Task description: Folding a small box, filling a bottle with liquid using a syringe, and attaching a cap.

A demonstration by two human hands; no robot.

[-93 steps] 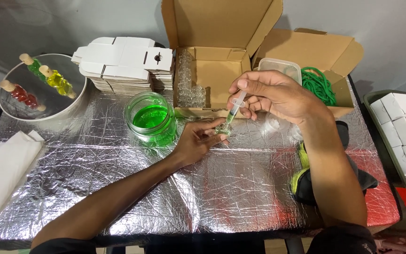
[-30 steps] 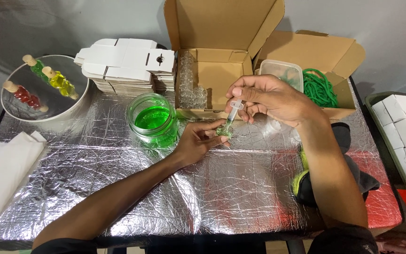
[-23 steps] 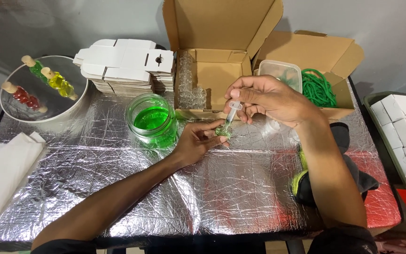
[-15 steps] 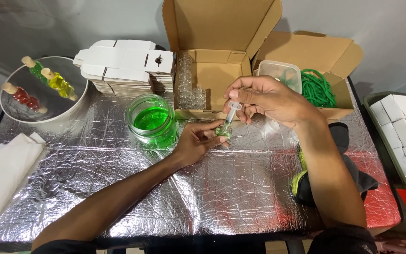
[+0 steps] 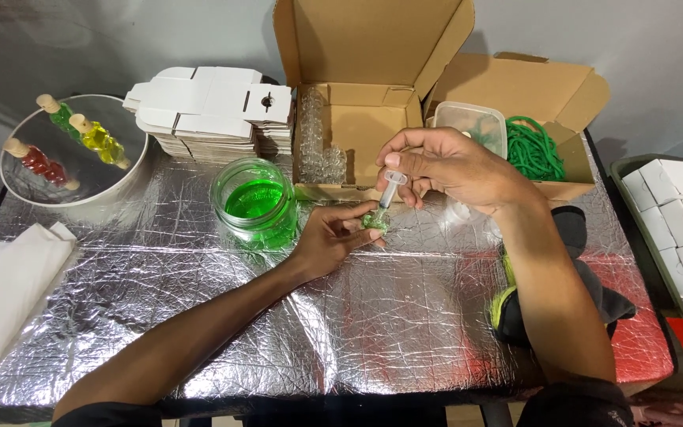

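Note:
My left hand (image 5: 333, 237) rests on the foil-covered table (image 5: 278, 316) and pinches a small clear bottle (image 5: 374, 222) holding green liquid. My right hand (image 5: 444, 166) holds a clear syringe (image 5: 390, 187) upright, its tip down in the bottle's mouth and the thumb on the plunger. A glass jar of green liquid (image 5: 256, 203) stands just left of my left hand.
An open cardboard box (image 5: 357, 119) with small clear bottles sits behind the hands. To its right another box (image 5: 531, 95) holds green cord and a plastic tub. Flat white cartons (image 5: 207, 111) are stacked at the back left, beside a bowl (image 5: 73, 158) of coloured bottles. White boxes (image 5: 673, 221) fill a tray at the right.
The syringe's green filling has gone down and the plunger sits lower; the hands have barely moved.

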